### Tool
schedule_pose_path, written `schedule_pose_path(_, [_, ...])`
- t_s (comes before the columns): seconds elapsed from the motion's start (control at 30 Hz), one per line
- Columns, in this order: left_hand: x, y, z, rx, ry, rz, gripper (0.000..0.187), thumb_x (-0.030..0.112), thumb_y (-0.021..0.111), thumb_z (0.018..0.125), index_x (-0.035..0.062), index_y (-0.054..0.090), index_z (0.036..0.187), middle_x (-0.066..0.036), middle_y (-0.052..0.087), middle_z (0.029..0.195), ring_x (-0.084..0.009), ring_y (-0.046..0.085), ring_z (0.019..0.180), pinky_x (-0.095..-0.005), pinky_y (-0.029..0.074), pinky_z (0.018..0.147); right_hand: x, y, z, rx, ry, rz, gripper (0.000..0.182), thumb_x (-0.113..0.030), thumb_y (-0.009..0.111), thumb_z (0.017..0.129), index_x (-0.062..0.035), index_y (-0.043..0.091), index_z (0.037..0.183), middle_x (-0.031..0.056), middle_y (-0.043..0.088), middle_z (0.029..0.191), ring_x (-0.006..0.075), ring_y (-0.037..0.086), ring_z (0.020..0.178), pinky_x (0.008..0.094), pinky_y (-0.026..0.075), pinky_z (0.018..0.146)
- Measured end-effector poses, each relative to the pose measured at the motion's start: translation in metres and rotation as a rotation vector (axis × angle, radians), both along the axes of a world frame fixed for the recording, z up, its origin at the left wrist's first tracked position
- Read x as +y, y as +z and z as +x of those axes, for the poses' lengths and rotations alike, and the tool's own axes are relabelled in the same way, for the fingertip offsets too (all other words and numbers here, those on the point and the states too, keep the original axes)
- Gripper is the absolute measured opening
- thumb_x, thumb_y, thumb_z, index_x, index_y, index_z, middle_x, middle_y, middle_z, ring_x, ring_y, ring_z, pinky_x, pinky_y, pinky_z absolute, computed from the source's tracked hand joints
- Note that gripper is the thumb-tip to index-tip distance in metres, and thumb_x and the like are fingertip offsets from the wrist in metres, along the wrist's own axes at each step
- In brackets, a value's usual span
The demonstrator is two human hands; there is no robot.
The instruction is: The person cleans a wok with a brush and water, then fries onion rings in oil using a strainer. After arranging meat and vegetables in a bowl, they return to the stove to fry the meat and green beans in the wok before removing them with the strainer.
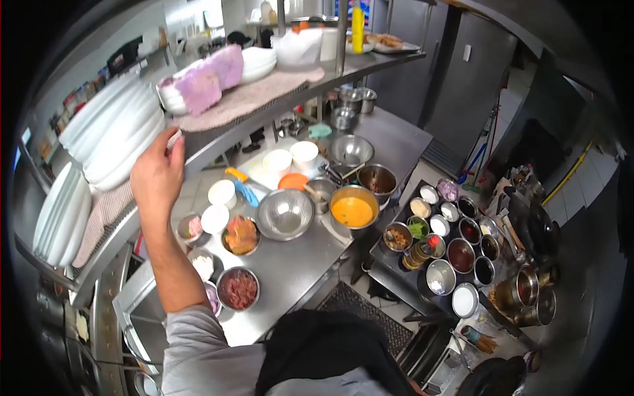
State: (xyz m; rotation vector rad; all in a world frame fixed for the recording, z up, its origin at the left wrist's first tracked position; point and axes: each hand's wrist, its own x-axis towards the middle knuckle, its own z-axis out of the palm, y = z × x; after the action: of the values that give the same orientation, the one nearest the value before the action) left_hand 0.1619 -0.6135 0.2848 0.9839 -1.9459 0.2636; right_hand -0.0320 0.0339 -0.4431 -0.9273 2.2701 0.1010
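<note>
My left hand (158, 168) is raised to the edge of a steel shelf (218, 135), its fingers curled and closed. Between thumb and forefinger shows a bit of the pinkish cloth (257, 99) that lines the shelf; the other fingertips are hidden. Right beside the hand leans a tall stack of white plates (119, 132). More white plates (63, 214) stand tilted at the shelf's near end. Behind the hand, a pink-purple stained cloth (208, 79) drapes over white bowls (173, 99). My right hand is out of view.
Below, a steel counter (290, 274) carries a colander (285, 214), a bowl of raw meat (238, 289), a pot of orange sauce (354, 208) and white tubs (304, 155). To the right, a lower stand holds several sauce containers (460, 255) and a bottle (419, 253). A floor mat (363, 317) lies between.
</note>
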Motion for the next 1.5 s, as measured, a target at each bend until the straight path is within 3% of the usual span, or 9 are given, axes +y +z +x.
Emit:
schedule_pose_path(0.3, [-0.007, 0.005, -0.005, -0.195, 0.021, 0.144, 0.031, 0.039, 0.06, 0.089, 0.0139, 0.07, 0.102, -0.016, 0.069, 0.084, -0.0349, 0.066, 0.082, -0.0447, 0.052, 0.072, -0.039, -0.003, -0.065, -0.069, 0.205, 0.034, 0.045, -0.03, 0.048, 0.09, 0.0027, 0.057, 0.12, 0.0181, 0.063, 0.116, 0.03, 0.059, 0.11, 0.0402, 0.046, 0.094])
schedule_pose_path(0.47, [-0.006, 0.008, -0.009, -0.183, 0.025, 0.085, 0.028, 0.037, 0.06, 0.088, 0.0132, 0.071, 0.098, -0.016, 0.069, 0.083, -0.0353, 0.066, 0.081, -0.0445, 0.052, 0.074, -0.085, -0.008, -0.102, -0.075, 0.281, 0.034, 0.045, -0.031, 0.047, 0.09, 0.0023, 0.058, 0.119, 0.0182, 0.063, 0.116, 0.03, 0.06, 0.109, 0.0404, 0.046, 0.094])
schedule_pose_path(0.57, [-0.002, 0.009, -0.013, -0.185, 0.118, 0.178, 0.026, 0.033, 0.06, 0.089, 0.0136, 0.071, 0.103, -0.016, 0.07, 0.089, -0.035, 0.066, 0.085, -0.0433, 0.051, 0.076, -0.096, -0.013, -0.117, -0.08, 0.316, 0.038, 0.045, -0.031, 0.047, 0.09, 0.002, 0.058, 0.119, 0.0183, 0.063, 0.116, 0.0301, 0.06, 0.109, 0.0406, 0.046, 0.094])
schedule_pose_path(0.67, [-0.015, 0.001, -0.012, -0.147, 0.15, 0.097, 0.025, 0.031, 0.055, 0.09, 0.0139, 0.072, 0.099, -0.016, 0.069, 0.085, -0.0363, 0.066, 0.081, -0.0468, 0.052, 0.075, -0.095, -0.021, -0.128, -0.091, 0.353, 0.037, 0.045, -0.031, 0.046, 0.091, 0.0018, 0.058, 0.119, 0.0183, 0.063, 0.117, 0.0301, 0.06, 0.109, 0.0407, 0.046, 0.094])
schedule_pose_path(1.07, [0.002, 0.01, -0.032, -0.192, 0.374, 0.222, 0.032, 0.038, 0.055, 0.09, 0.0145, 0.072, 0.104, -0.019, 0.069, 0.094, -0.0369, 0.066, 0.092, -0.0459, 0.05, 0.083, -0.064, -0.077, -0.146, -0.115, 0.445, 0.036, 0.045, -0.033, 0.044, 0.091, 0.0008, 0.059, 0.118, 0.0186, 0.062, 0.117, 0.0302, 0.06, 0.108, 0.0412, 0.046, 0.094])
schedule_pose_path(1.27, [-0.02, 0.0, -0.024, -0.237, 0.359, 0.176, 0.035, 0.039, 0.051, 0.09, 0.0153, 0.071, 0.105, -0.018, 0.069, 0.098, -0.0361, 0.065, 0.095, -0.0455, 0.05, 0.085, -0.003, -0.128, -0.129, -0.115, 0.483, 0.084, 0.046, -0.033, 0.043, 0.091, 0.0003, 0.059, 0.118, 0.0187, 0.062, 0.117, 0.0303, 0.06, 0.108, 0.0414, 0.046, 0.093])
schedule_pose_path(1.5, [-0.021, 0.005, -0.024, -0.265, 0.379, 0.238, 0.037, 0.04, 0.05, 0.09, 0.0162, 0.069, 0.11, -0.017, 0.068, 0.106, -0.0343, 0.064, 0.102, -0.0439, 0.048, 0.09, 0.021, -0.138, -0.121, -0.091, 0.612, -0.037, 0.035, -0.032, 0.048, 0.087, -0.0029, 0.064, 0.1, 0.016, 0.066, 0.101, 0.0297, 0.064, 0.093, 0.0426, 0.049, 0.084])
